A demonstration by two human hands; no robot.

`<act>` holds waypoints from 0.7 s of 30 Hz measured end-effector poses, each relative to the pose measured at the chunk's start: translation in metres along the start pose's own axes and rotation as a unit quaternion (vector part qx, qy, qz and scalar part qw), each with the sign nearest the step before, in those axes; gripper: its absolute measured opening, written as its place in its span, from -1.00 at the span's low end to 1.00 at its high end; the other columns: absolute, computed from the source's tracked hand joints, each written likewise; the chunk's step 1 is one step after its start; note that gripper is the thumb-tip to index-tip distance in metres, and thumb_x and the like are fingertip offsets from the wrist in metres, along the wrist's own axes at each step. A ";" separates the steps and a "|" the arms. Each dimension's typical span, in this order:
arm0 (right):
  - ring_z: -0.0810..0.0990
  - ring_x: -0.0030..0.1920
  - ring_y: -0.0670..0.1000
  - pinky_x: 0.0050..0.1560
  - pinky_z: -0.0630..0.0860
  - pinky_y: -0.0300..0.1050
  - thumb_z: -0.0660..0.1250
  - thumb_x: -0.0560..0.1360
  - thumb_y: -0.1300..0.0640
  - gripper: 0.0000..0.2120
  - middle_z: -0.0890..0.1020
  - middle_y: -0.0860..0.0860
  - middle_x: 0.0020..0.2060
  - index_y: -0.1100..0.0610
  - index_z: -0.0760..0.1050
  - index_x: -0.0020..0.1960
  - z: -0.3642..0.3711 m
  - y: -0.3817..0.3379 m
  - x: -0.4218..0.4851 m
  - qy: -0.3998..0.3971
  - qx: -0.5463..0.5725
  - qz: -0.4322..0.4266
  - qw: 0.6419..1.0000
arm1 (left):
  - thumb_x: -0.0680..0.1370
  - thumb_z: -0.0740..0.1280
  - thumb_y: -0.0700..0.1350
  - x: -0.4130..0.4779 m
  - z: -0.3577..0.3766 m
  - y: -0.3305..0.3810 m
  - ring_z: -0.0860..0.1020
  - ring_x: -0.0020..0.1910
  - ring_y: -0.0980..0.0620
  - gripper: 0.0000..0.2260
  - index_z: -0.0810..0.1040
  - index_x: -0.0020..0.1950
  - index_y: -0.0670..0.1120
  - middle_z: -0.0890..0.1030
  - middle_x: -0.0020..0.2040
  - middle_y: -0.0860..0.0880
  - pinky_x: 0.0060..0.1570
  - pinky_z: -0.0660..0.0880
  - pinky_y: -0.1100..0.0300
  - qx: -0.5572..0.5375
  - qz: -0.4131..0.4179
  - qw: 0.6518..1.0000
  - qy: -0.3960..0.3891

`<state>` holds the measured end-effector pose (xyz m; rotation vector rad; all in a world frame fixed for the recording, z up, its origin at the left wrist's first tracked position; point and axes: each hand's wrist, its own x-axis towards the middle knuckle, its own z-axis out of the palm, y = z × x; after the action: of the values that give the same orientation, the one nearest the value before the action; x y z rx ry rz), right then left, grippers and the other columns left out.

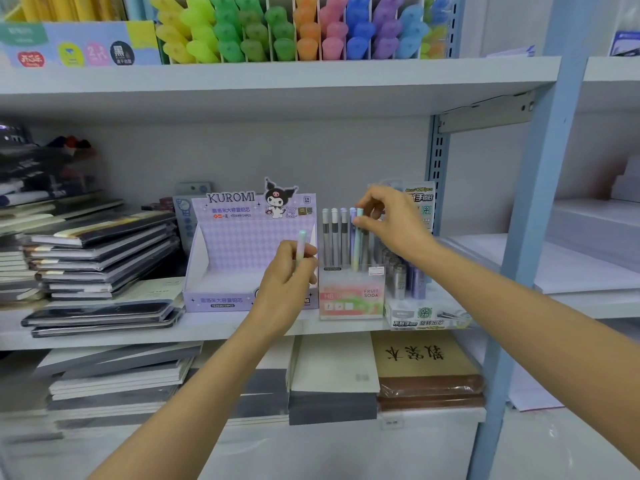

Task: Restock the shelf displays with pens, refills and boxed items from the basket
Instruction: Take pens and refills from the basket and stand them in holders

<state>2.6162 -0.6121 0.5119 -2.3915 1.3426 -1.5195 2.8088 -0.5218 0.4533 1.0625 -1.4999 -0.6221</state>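
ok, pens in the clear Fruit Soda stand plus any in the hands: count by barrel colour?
grey pens in the clear stand: 3
lilac pen in the stand: 1
teal pen in the stand, pinched by the right hand: 1
pale green pen, held in the left hand: 1
Total: 6 visible; the right hand may hide more.

The white shelf (242, 329) bears stacked notebooks (104, 258) at left. Rightward stand a purple Kuromi box (221, 258), a clear pen holder (351, 296), a refill box (426, 315)

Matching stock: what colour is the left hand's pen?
The pen is pale mint green; head view.
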 end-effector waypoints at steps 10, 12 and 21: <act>0.44 -0.03 -0.02 0.06 0.43 -0.12 0.35 0.54 -0.02 -0.66 0.45 0.01 0.00 0.04 0.54 0.28 -0.010 -0.011 -0.012 -0.033 -0.045 0.009 0.998 | 0.65 0.20 -0.16 -0.006 -0.007 0.013 0.53 -0.29 0.12 -0.80 0.56 0.21 -0.10 0.59 -0.24 -0.05 -0.19 0.54 0.24 0.012 0.085 0.996 -0.015; 0.52 -0.08 0.00 0.02 0.49 -0.12 0.32 0.56 -0.02 -0.70 0.55 0.02 -0.03 0.02 0.54 0.26 -0.020 -0.028 -0.020 -0.035 0.071 -0.021 0.997 | 0.64 0.22 -0.18 -0.007 -0.006 0.018 0.53 -0.30 0.13 -0.79 0.57 0.23 -0.12 0.59 -0.27 -0.05 -0.19 0.54 0.24 0.016 0.089 0.996 -0.026; 0.63 -0.22 -0.01 -0.09 0.60 -0.13 0.39 0.52 0.24 -0.86 0.67 0.16 -0.20 0.30 0.61 0.01 -0.044 -0.059 -0.036 -0.143 0.273 -0.020 0.951 | 0.54 0.40 -0.13 -0.012 -0.004 0.034 0.60 -0.35 0.10 -0.77 0.54 0.20 -0.03 0.70 -0.27 -0.03 -0.25 0.56 0.25 0.031 0.077 0.995 -0.050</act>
<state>2.6156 -0.5327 0.5333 -2.1714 0.7005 -1.2681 2.8024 -0.4955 0.4769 0.9638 -1.6806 -0.5292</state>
